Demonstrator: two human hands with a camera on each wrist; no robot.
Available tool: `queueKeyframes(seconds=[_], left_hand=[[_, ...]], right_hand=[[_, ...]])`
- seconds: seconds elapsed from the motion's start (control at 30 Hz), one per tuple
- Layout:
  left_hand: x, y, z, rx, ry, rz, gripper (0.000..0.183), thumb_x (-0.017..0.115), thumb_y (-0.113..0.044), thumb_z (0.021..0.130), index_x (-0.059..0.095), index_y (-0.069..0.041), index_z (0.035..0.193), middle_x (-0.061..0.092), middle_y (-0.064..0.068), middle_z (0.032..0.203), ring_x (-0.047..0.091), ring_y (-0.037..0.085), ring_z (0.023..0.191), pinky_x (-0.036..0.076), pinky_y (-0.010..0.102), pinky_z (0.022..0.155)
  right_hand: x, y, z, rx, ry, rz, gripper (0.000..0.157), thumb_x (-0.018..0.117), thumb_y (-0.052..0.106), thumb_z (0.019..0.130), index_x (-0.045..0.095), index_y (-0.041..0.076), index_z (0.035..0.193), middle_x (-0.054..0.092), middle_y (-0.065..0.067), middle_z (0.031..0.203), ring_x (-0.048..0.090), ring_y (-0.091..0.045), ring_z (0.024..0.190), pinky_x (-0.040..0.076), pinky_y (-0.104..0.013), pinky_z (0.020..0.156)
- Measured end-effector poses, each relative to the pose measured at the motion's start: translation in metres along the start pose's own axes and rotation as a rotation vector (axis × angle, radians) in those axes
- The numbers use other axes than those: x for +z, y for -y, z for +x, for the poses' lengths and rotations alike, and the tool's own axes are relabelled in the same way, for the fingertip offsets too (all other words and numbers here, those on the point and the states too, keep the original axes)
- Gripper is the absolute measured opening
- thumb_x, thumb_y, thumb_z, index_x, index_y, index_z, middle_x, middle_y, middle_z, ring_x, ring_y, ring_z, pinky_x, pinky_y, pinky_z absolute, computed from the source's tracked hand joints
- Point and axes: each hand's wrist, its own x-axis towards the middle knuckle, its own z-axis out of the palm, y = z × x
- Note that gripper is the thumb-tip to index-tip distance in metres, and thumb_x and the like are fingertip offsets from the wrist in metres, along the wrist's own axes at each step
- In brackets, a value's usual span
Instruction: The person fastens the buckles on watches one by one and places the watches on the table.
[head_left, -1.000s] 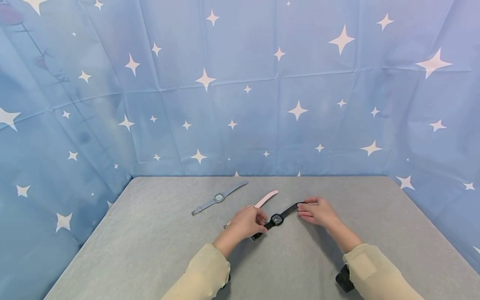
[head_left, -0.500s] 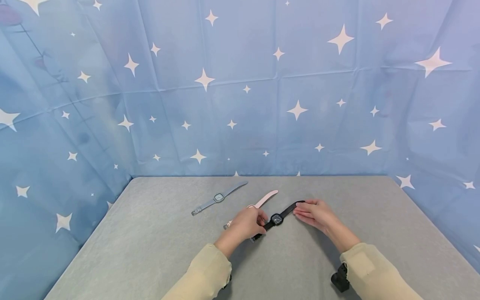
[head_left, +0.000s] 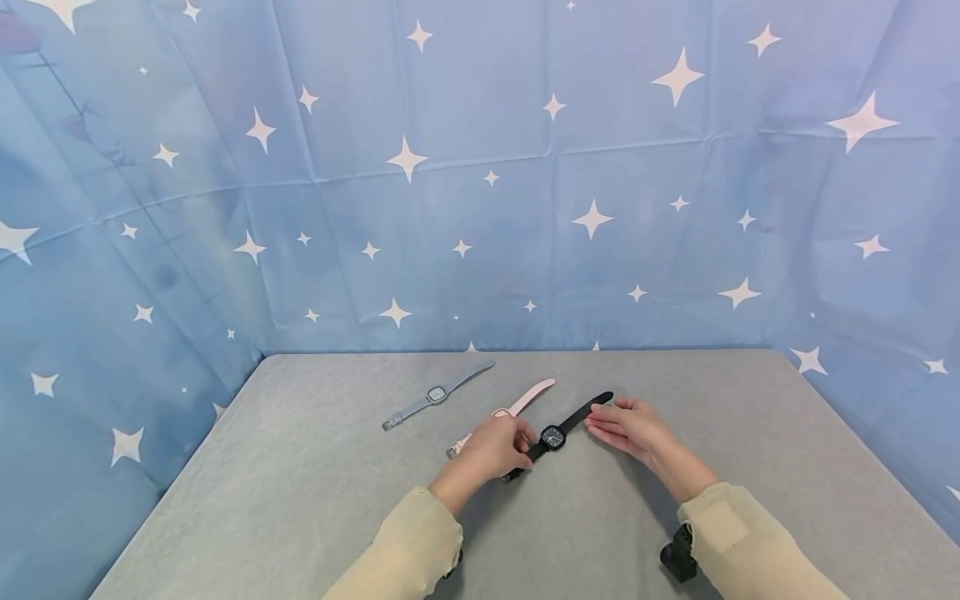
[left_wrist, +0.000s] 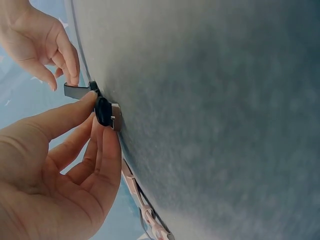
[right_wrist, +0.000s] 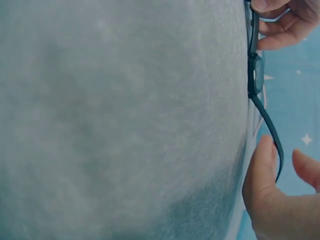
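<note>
In the head view a black wristwatch (head_left: 553, 437) lies slantwise on the grey table, dial up. My left hand (head_left: 491, 450) pinches its buckle end between thumb and fingers; the left wrist view shows the metal buckle (left_wrist: 116, 117) just past the fingertips. My right hand (head_left: 633, 429) is by the other end of the strap. The right wrist view shows that strap (right_wrist: 272, 127) curving up off the table, with straight fingers (right_wrist: 260, 170) against its underside and the thumb (right_wrist: 305, 167) apart from it. Partly behind my left hand lies a pink watch (head_left: 531, 397).
A light blue watch (head_left: 437, 395) lies farther left, roughly parallel to the others. Around the grey table (head_left: 300, 500) hangs a blue curtain (head_left: 480, 208) with white stars, meeting its back edge. A black wrist device (head_left: 678, 554) hangs under my right sleeve.
The black strap's free end, bent over at my right fingertips before, now stretches out straighter, past them. My right hand has shifted slightly left. My left hand keeps its grip in place.
</note>
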Motion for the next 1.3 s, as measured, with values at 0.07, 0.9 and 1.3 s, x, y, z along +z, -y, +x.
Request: queueKeyframes(seconds=[0.07,0.9,1.3], left_hand=[[0.000,0.000,0.000,-0.003,0.003,-0.002,0.025,0.085,-0.008,0.077,0.073,-0.012,0.098,0.060,-0.010,0.074,0.050,0.004,0.069,0.045,0.021,0.068],[0.002,-0.002,-0.003,-0.034,0.031,-0.134,0.021,0.084,-0.003,0.077,0.071,-0.007,0.094,0.056,-0.008,0.073,0.048,0.006,0.067,0.042,0.021,0.063],[0.003,0.000,-0.004,-0.033,0.036,-0.194,0.021,0.083,0.000,0.077,0.070,-0.007,0.091,0.054,-0.008,0.073,0.048,0.006,0.067,0.041,0.020,0.059]], right_hand=[[0.000,0.000,0.000,0.000,0.004,0.000,0.085,0.053,0.005,0.101,-0.012,-0.006,0.153,0.071,-0.003,0.090,0.073,-0.014,0.086,0.059,-0.031,0.086],[0.012,-0.006,-0.003,0.018,-0.012,-0.002,0.025,0.051,0.008,0.103,0.037,-0.002,0.121,0.064,-0.008,0.094,0.071,-0.015,0.087,0.059,-0.032,0.089],[0.013,-0.006,-0.005,0.018,-0.019,-0.022,0.020,0.045,0.009,0.105,0.035,0.001,0.120,0.058,-0.011,0.103,0.069,-0.015,0.087,0.058,-0.031,0.089]])
